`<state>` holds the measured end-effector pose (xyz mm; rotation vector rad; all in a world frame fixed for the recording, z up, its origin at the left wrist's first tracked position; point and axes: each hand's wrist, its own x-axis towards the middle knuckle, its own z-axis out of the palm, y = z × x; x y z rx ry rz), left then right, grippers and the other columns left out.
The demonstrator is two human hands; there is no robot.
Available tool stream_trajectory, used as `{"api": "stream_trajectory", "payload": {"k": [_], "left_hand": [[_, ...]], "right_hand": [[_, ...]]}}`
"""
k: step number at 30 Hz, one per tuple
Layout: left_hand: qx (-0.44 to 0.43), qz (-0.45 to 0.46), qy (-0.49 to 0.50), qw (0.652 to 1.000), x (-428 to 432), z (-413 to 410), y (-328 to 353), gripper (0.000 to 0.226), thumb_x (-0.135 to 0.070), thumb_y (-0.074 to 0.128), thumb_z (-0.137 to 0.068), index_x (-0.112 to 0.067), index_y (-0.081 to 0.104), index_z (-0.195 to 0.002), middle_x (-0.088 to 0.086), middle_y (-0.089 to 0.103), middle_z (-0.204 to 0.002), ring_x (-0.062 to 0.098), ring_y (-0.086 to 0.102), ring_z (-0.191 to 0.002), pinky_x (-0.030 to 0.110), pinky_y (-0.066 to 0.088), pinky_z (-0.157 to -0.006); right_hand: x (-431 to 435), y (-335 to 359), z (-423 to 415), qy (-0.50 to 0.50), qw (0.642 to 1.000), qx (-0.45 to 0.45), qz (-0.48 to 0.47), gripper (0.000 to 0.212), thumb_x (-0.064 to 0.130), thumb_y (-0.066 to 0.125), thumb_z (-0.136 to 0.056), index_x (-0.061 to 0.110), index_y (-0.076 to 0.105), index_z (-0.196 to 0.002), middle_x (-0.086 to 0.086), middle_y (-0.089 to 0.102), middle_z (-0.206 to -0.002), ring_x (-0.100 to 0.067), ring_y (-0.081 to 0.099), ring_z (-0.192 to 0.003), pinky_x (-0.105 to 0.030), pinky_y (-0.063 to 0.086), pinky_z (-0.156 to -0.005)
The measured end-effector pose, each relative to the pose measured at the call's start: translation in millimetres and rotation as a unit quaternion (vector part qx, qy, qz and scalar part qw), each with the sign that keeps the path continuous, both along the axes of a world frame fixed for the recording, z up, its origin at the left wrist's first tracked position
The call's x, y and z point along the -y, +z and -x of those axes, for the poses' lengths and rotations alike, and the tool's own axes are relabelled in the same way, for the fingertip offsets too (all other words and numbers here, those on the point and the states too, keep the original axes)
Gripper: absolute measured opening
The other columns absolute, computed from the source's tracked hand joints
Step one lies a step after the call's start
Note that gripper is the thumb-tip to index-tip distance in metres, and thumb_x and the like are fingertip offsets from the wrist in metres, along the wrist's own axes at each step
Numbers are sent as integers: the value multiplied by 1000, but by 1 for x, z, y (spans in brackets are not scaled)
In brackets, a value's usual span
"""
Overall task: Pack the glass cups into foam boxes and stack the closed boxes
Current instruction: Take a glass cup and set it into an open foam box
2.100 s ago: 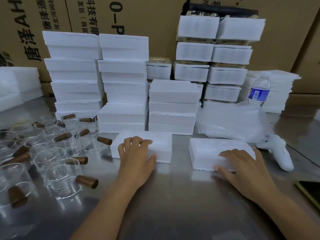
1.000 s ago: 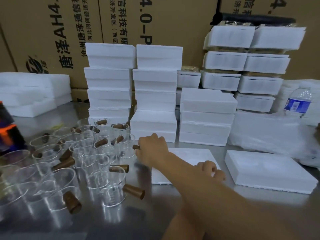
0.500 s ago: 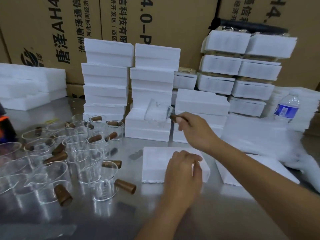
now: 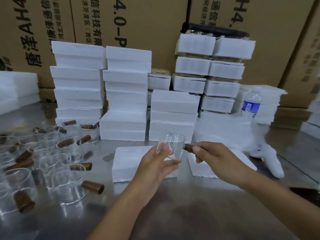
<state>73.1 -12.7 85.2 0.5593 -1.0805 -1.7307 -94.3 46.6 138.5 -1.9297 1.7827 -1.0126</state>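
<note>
Cup held in both hands above the box, not yet packed.

Cup is in the air, over the right edge of the near box. Left hand cradles the glass body, fingers curled under it; right hand pinches the brown handle. Judged: thin glass, light, stiff, slick, fragile. The handle gives the surest hold, so support the wall from below and don't squeeze. Box top is blurred; cannot tell if a cavity is exposed. A second foam piece lies just right of the box. Spare cups stand to the left on the table.
</note>
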Motion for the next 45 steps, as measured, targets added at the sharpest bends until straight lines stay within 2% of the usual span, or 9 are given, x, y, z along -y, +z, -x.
{"api": "stream_trajectory", "payload": {"k": [3,6,11,16,22,35,39,41,45], "left_hand": [[-25,-9,20,999,3,-4,-1,56,-41,71,-63,-10,65,-109,10,61,-97,33,69,-90,28,57,-73],[-45,-14,43,998,9,-6,0,58,-40,73,-58,-8,66,-107,10,63,-95,33,68,-86,30,58,-70],[-70,-5,54,996,16,-8,0,49,-34,65,-70,-9,64,-112,13,60,-100,33,69,-86,37,58,-81],[-71,-1,73,995,22,-8,-3,39,-30,59,-77,-8,65,-109,15,61,-101,33,70,-84,39,57,-81],[-78,9,77,994,27,-7,-8,26,-30,56,-80,-15,75,-89,10,68,-93,35,70,-84,37,59,-72],[-82,3,89,993,26,-5,-5,26,-27,55,-77,-15,78,-81,8,70,-89,35,71,-78,36,59,-65],[-98,3,83,992,23,-4,-4,25,-28,55,-77,-16,77,-81,8,70,-90,34,71,-79,35,59,-67],[-112,-1,74,991,22,-5,-2,26,-30,55,-77,-15,77,-82,7,70,-90,33,71,-81,37,59,-69],[-148,-28,43,988,20,-10,3,30,-35,58,-77,-15,77,-88,7,70,-91,31,70,-84,37,59,-72]], "right_hand": [[12,2,16,-21,999,41,9,31,39,45,-94,23,66,-79,18,63,-67,7,55,-63,-4,37,-59],[41,3,59,-149,987,57,21,22,38,50,-94,23,65,-96,9,67,-98,1,59,-81,-11,39,-68],[80,-10,140,-330,937,-83,-80,41,28,46,-95,17,48,-134,-2,44,-144,-24,42,-128,-33,34,-105],[89,-31,165,-368,905,-172,-126,43,35,45,-93,29,44,-135,2,45,-141,-22,38,-130,-42,23,-107],[101,-32,161,-398,884,-230,-85,46,55,49,-88,34,47,-130,2,53,-130,-21,40,-124,-42,24,-102],[105,-32,159,-423,834,-355,-16,25,42,44,-96,32,65,-104,5,64,-100,-18,50,-107,-43,22,-103],[96,-9,145,-442,862,-227,102,28,36,46,-96,24,70,-101,-6,65,-100,-25,55,-102,-44,32,-100],[89,7,131,-389,892,-126,193,28,34,48,-95,18,71,-100,-7,67,-100,-24,58,-97,-41,43,-91],[60,24,77,-200,935,34,292,10,23,59,-90,24,64,-81,6,64,-87,-8,56,-84,-10,38,-75]]}}
